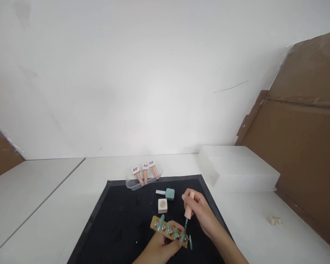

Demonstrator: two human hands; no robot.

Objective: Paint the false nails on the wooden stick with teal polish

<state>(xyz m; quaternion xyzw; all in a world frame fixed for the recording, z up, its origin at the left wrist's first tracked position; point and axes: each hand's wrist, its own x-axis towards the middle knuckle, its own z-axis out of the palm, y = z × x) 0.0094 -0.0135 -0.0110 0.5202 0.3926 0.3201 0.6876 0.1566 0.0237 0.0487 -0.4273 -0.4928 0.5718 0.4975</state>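
Note:
My left hand [162,246] grips a yellowish nail display stand [169,230] that carries several green false nails [161,223] on round silver mounts. Between the fingers of my right hand [198,207] is a nail polish brush [189,207] with a pink handle. Its green-coated tip touches or nearly touches a nail toward the right end of the stand. A small white square bottle [162,206] stands just behind the stand. Farther back, a green nail polish bottle [169,194] with a pale cap lies on its side.
Several pink-capped white bottles [145,167] lie in a clear plastic tray [134,186] at the back of the black mat [112,212]. A white box [239,168] stands at right, near brown cardboard [299,146]. Small pale crumpled bits [275,220] lie on the white table [264,205].

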